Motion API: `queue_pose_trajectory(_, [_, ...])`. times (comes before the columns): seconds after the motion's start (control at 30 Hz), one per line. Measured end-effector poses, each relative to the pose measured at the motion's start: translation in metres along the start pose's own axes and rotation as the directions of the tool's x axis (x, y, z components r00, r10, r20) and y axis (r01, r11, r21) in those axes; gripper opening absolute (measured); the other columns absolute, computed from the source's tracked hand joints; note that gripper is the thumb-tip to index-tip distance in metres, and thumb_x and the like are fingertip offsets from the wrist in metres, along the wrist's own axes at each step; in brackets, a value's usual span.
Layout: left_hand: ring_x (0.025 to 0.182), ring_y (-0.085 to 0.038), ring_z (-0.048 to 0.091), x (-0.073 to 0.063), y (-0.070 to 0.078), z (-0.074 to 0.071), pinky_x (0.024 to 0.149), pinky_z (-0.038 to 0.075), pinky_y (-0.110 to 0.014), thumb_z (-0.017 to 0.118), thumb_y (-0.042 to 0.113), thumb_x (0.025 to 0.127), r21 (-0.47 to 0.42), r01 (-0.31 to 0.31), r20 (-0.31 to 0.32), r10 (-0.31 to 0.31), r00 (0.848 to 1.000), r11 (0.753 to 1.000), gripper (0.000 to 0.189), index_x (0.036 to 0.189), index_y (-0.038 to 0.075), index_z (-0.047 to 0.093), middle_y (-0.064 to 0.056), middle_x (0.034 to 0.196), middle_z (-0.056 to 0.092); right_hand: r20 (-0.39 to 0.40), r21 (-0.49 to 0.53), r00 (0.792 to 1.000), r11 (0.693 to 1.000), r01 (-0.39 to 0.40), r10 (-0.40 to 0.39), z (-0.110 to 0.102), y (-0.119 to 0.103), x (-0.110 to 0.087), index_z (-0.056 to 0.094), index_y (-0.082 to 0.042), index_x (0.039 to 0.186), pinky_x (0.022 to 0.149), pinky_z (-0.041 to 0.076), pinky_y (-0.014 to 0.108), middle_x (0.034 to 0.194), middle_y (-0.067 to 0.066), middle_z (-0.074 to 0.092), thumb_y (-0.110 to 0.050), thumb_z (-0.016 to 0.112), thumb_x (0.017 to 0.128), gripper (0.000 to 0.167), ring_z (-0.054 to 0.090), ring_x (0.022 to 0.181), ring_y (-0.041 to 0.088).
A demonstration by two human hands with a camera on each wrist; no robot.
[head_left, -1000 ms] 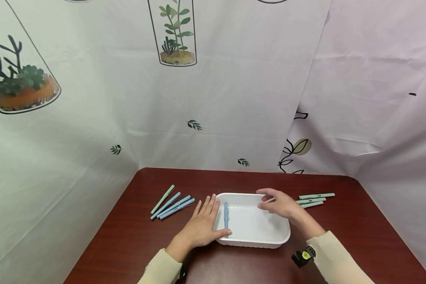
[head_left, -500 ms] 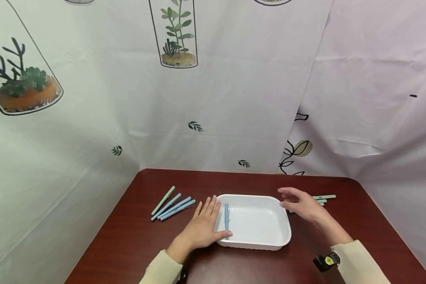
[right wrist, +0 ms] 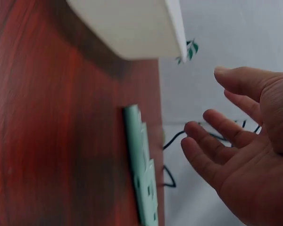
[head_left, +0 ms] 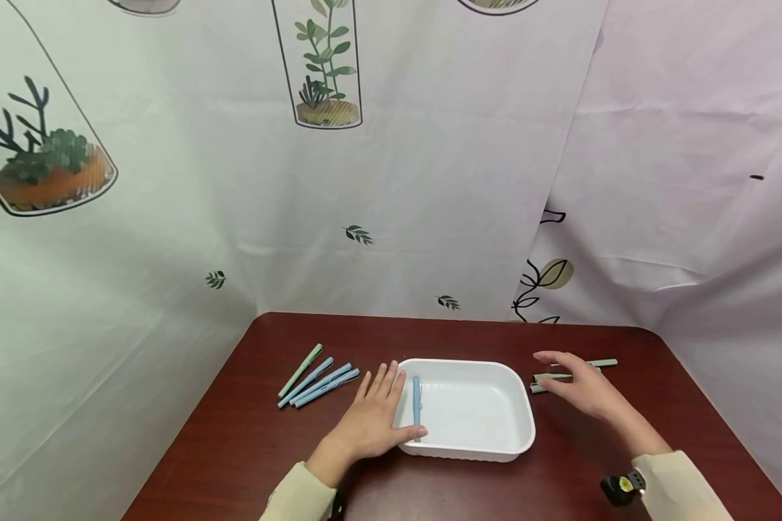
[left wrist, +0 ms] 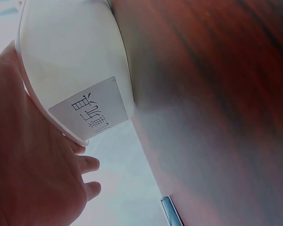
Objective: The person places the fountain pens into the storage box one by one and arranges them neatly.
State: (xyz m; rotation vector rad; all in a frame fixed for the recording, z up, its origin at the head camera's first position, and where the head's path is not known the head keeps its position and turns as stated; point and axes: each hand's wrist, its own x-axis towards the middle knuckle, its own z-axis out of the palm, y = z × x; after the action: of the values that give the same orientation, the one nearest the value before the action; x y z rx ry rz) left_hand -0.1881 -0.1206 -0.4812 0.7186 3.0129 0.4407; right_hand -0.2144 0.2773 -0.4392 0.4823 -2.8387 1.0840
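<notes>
At the lower centre of the frame, one white tray (head_left: 476, 416) is touched at its left rim by the left hand (head_left: 370, 425), whose fingers are spread straight; inside, one blue pen (head_left: 416, 398) is partly hidden by this hand. Lower right, three green pens (head_left: 604, 362) are partly covered by the right hand (head_left: 583, 386), loosely open, nothing being held. Lower left, one light-green pen (head_left: 300, 371) and three light-blue pens (head_left: 306, 383) are counted.
</notes>
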Motion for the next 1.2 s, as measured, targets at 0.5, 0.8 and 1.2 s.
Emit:
queue_pose_trajectory(0.5, [0.156,-0.035,0.012,-0.001,0.0,0.001,0.123,0.011,-0.057,0.052,0.077,0.089,0.011,-0.001,-0.007,0.001,1.0,1.0,0.105,0.162,0.006,0.023,-0.015,0.169,0.015,-0.094,-0.211,0.985,0.97,0.123,-0.145,0.006,0.032,-0.012,0.068,-0.004,0.124,0.091,0.049,0.056,0.12,0.015,0.067,-0.012,0.081,0.084,0.042,0.062,0.113,0.04])
queue_pose_trajectory(0.8, [0.156,-0.035,0.011,0.0,0.0,0.0,0.124,0.011,-0.057,0.052,0.076,0.089,0.01,0.001,-0.009,-0.001,1.0,1.0,0.105,0.162,0.006,0.022,-0.015,0.169,0.014,-0.066,-0.266,0.986,0.955,0.132,-0.155,0.01,0.045,-0.015,0.068,-0.002,0.123,0.091,0.05,0.062,0.121,0.021,0.064,-0.005,0.08,0.082,0.043,0.061,0.112,0.045])
queue_pose_trajectory(1.2, [0.156,-0.036,0.012,-0.001,-0.001,0.001,0.123,0.013,-0.058,0.052,0.077,0.089,0.01,-0.004,-0.011,0.004,1.0,1.0,0.105,0.161,0.006,0.023,-0.015,0.169,0.015,-0.008,-0.336,0.992,0.935,0.116,-0.126,0.013,0.053,-0.016,0.07,-0.004,0.12,0.092,0.047,0.064,0.117,0.019,0.063,-0.006,0.079,0.083,0.038,0.059,0.111,0.046])
